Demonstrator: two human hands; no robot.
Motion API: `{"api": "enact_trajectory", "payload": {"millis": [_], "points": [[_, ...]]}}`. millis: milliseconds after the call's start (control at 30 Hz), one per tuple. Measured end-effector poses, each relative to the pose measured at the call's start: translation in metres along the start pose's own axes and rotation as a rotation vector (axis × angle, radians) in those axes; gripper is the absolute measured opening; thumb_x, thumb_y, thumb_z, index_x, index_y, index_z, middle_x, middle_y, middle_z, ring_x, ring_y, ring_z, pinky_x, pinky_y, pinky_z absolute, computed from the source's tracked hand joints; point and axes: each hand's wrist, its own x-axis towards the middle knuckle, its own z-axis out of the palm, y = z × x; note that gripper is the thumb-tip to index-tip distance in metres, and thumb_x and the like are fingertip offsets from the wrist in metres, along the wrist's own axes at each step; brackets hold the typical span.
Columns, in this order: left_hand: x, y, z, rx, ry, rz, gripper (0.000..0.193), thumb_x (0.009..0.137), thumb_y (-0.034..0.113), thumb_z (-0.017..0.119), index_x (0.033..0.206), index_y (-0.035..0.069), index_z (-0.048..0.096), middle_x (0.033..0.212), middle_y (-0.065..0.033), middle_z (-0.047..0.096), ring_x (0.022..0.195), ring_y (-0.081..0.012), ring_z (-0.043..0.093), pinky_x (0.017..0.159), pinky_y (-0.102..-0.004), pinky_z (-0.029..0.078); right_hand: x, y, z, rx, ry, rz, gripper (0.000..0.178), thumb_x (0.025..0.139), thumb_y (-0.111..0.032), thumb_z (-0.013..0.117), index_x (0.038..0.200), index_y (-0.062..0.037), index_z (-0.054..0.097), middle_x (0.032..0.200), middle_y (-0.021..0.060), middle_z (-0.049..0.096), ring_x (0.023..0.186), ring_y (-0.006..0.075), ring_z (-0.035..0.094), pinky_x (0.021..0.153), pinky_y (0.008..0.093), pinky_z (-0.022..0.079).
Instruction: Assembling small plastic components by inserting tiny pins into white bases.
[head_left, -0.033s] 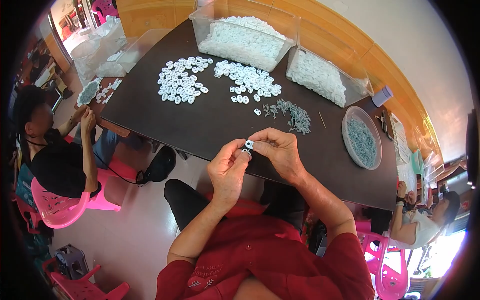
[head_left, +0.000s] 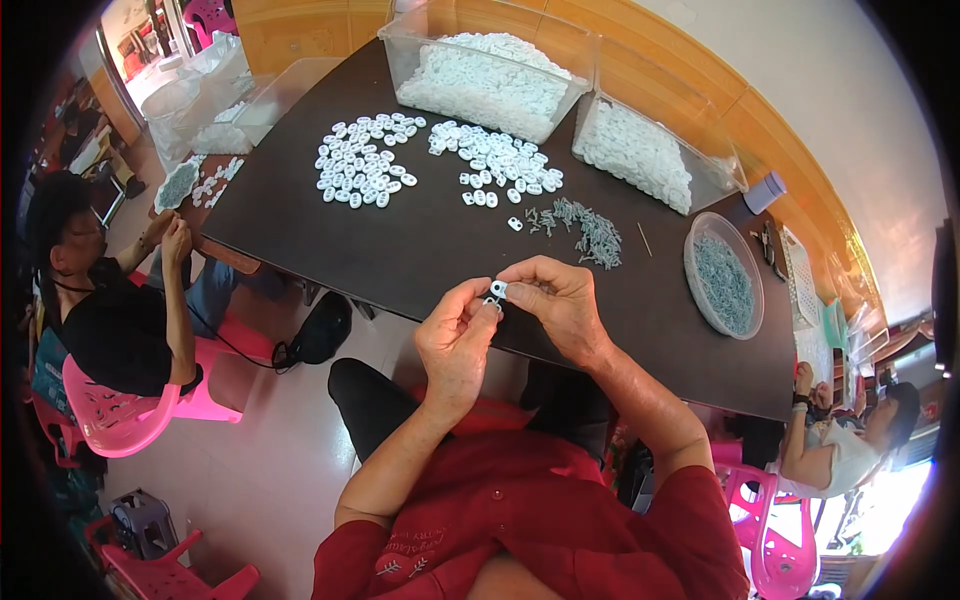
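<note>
Over the table's front edge, my left hand point(head_left: 452, 345) and my right hand point(head_left: 562, 308) meet, fingertips almost touching. My right thumb and forefinger pinch a small white plastic piece point(head_left: 498, 288) with a dark hole. Between my left thumb and fingers is another small pale piece point(head_left: 492, 302), mostly hidden; whether the two are joined I cannot tell. Beyond my hands lie a single white piece point(head_left: 515, 224), a heap of small grey screw-like parts point(head_left: 597, 238), a cluster of white pieces point(head_left: 495, 152) and another cluster of oval white pieces point(head_left: 360, 165).
Two clear bins point(head_left: 590, 98) of white pieces stand along the back of the dark table point(head_left: 330, 255). At right are a round tub point(head_left: 691, 262) of grey parts, a thin stick point(head_left: 644, 239), pliers point(head_left: 769, 250) and a purple-capped container point(head_left: 765, 192). People sit left point(head_left: 125, 320) and right point(head_left: 825, 450).
</note>
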Motion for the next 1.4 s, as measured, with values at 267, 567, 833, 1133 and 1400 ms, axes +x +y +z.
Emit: {"api": "enact_trajectory", "payload": {"millis": [267, 567, 833, 1133, 1400], "points": [[0.001, -0.001, 0.000, -0.013, 0.024, 0.051, 0.025, 0.086, -0.002, 0.059, 0.110, -0.005, 0.059, 0.080, -0.0043, 0.061, 0.069, -0.0079, 0.058, 0.057, -0.0186, 0.047, -0.002, 0.002, 0.009, 0.015, 0.035, -0.038, 0.009, 0.084, -0.001, 0.061, 0.091, 0.0023, 0.065, 0.078, 0.0026, 0.065, 0.073, 0.0054, 0.057, 0.065, 0.0217, 0.047], [0.001, -0.002, 0.001, -0.057, 0.046, -0.020, 0.023, 0.086, 0.001, 0.059, 0.108, -0.006, 0.059, 0.081, -0.0062, 0.063, 0.068, -0.0098, 0.059, 0.055, -0.0207, 0.048, -0.008, 0.009, 0.013, -0.013, 0.036, -0.047, 0.011, 0.087, 0.003, 0.056, 0.097, 0.0043, 0.062, 0.084, 0.0057, 0.065, 0.077, 0.0078, 0.059, 0.070, 0.0225, 0.050], [0.003, 0.001, -0.001, -0.091, 0.018, -0.085, 0.021, 0.088, 0.000, 0.056, 0.108, -0.006, 0.058, 0.081, -0.0067, 0.062, 0.067, -0.0087, 0.056, 0.056, -0.0189, 0.046, -0.009, 0.012, 0.016, 0.126, 0.049, -0.042, 0.009, 0.085, 0.002, 0.056, 0.092, 0.0032, 0.063, 0.083, 0.0060, 0.061, 0.073, 0.0094, 0.059, 0.063, 0.0235, 0.050], [0.004, -0.001, -0.001, -0.159, 0.047, -0.055, 0.021, 0.086, 0.000, 0.060, 0.105, -0.008, 0.060, 0.082, -0.0103, 0.063, 0.064, -0.0126, 0.057, 0.055, -0.0228, 0.048, -0.015, 0.003, 0.017, -0.211, 0.062, -0.168, 0.020, 0.080, 0.000, 0.063, 0.100, -0.0004, 0.063, 0.085, 0.0072, 0.059, 0.073, 0.0141, 0.056, 0.063, 0.0268, 0.047], [0.002, 0.002, 0.000, -0.231, 0.018, -0.065, 0.021, 0.088, 0.003, 0.058, 0.106, -0.008, 0.060, 0.086, -0.0118, 0.065, 0.065, -0.0144, 0.059, 0.058, -0.0253, 0.050, -0.016, 0.005, 0.018, -0.366, 0.113, -0.367, 0.028, 0.076, 0.001, 0.066, 0.104, -0.0010, 0.062, 0.087, 0.0081, 0.061, 0.077, 0.0197, 0.056, 0.066, 0.0308, 0.048]]}}
